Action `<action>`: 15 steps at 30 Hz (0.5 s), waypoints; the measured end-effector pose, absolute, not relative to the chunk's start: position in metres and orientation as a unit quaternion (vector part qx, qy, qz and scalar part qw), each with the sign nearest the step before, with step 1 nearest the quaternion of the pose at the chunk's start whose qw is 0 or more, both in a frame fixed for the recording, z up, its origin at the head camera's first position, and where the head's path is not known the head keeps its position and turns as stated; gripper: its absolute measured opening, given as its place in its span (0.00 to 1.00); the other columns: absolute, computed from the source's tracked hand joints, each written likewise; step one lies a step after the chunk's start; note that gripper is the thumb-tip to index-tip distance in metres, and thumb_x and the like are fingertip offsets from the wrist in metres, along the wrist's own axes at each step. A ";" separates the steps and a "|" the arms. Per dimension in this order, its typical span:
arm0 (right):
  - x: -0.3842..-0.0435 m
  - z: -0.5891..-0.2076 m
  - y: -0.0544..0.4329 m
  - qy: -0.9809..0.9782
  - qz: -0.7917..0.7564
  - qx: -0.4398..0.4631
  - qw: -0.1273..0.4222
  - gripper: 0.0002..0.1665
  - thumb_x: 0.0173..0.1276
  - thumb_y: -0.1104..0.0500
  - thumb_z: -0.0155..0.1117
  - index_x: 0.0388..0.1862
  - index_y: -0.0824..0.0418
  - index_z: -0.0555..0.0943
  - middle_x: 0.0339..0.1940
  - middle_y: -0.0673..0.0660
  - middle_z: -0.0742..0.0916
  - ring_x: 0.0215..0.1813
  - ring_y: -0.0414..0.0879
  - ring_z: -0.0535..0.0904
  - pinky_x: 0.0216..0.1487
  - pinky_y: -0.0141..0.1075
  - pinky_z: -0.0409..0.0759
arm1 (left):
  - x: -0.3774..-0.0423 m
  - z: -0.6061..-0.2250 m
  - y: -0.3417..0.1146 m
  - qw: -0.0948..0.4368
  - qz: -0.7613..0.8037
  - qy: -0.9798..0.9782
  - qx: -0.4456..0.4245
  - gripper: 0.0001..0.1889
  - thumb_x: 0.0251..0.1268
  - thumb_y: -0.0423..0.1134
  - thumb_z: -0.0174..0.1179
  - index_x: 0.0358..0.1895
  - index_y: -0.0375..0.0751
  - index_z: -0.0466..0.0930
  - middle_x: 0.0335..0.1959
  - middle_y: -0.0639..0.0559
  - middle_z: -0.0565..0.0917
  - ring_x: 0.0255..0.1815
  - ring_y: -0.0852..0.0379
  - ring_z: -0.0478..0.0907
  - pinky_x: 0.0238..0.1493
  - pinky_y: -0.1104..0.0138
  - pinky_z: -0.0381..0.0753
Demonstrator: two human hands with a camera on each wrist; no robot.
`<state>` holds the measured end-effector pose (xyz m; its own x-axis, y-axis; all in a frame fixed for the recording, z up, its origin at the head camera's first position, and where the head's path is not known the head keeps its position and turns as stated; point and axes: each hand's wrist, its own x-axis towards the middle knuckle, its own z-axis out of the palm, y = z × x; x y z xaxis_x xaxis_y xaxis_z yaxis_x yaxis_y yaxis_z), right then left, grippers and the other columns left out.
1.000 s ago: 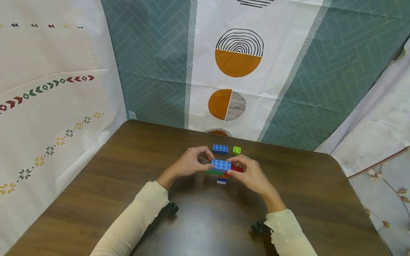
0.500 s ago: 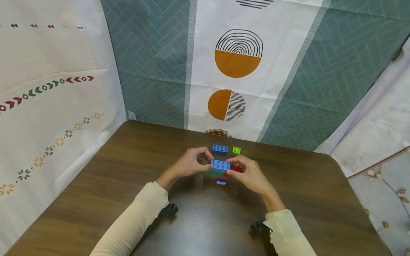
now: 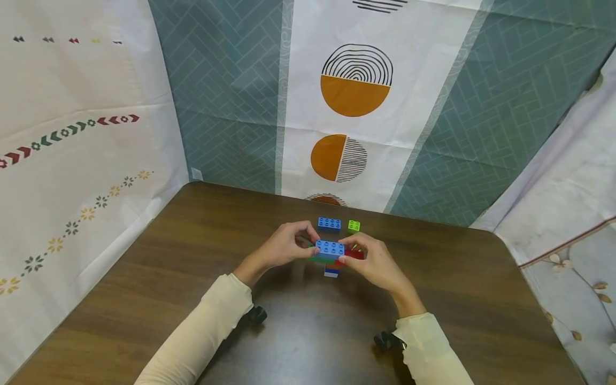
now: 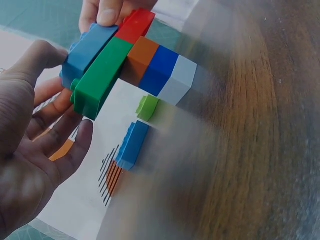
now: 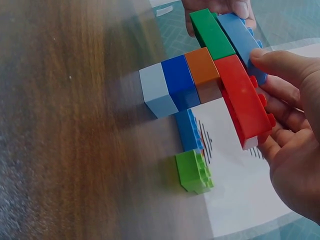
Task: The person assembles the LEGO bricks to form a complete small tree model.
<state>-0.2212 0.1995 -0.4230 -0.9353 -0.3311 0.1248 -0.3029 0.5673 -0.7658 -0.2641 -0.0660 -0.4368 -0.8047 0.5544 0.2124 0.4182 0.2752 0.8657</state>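
A light blue brick (image 3: 330, 248) with studs up lies across the top of a brick tower. My left hand (image 3: 287, 246) pinches its left end between thumb and fingers, and my right hand (image 3: 377, 263) pinches its right end. Directly below it, a green brick (image 4: 102, 75) and a red brick (image 5: 242, 97) sit end to end. They rest on a column of an orange brick (image 5: 202, 72), a dark blue brick (image 5: 180, 82) and a white brick (image 5: 157, 90) at the bottom. Whether the light blue brick is fully pressed down, I cannot tell.
Behind the tower on the brown wooden table (image 3: 216, 230) lie a loose blue brick (image 3: 329, 223) and a small lime green brick (image 3: 353, 225). Patterned cloth (image 3: 231, 107) hangs past the table's far edge.
Both hands keep their hold on the light blue brick, with no clear movement against the tower. The head view has shifted very slightly.
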 end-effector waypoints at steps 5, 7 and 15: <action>-0.222 -0.424 0.200 0.885 -0.429 -0.178 0.017 0.21 0.65 0.53 0.76 0.57 0.50 0.84 0.54 0.53 0.86 0.53 0.50 0.80 0.52 0.37 0.84 | -0.263 -0.436 -0.065 0.064 0.517 0.796 0.309 0.12 0.63 0.37 0.73 0.45 0.43 0.81 0.47 0.46 0.86 0.49 0.51 0.84 0.57 0.56 0.87; -0.222 -0.424 0.200 0.885 -0.429 -0.181 0.016 0.21 0.65 0.54 0.76 0.57 0.50 0.84 0.53 0.53 0.86 0.53 0.50 0.81 0.52 0.36 0.84 | -0.263 -0.436 -0.065 0.062 0.517 0.796 0.309 0.11 0.63 0.37 0.73 0.45 0.43 0.81 0.47 0.46 0.86 0.48 0.51 0.84 0.57 0.56 0.87; -0.222 -0.423 0.198 0.886 -0.424 -0.186 0.012 0.21 0.65 0.54 0.76 0.57 0.50 0.84 0.53 0.53 0.86 0.53 0.50 0.81 0.51 0.34 0.84 | -0.265 -0.437 -0.066 0.059 0.514 0.798 0.308 0.11 0.63 0.36 0.72 0.44 0.43 0.81 0.46 0.47 0.86 0.47 0.52 0.84 0.56 0.59 0.87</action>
<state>-0.2219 0.1983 -0.4227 -0.9305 -0.3400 0.1361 -0.3192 0.5706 -0.7566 -0.2646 -0.0662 -0.4367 -0.8038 0.5521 0.2216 0.4301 0.2820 0.8576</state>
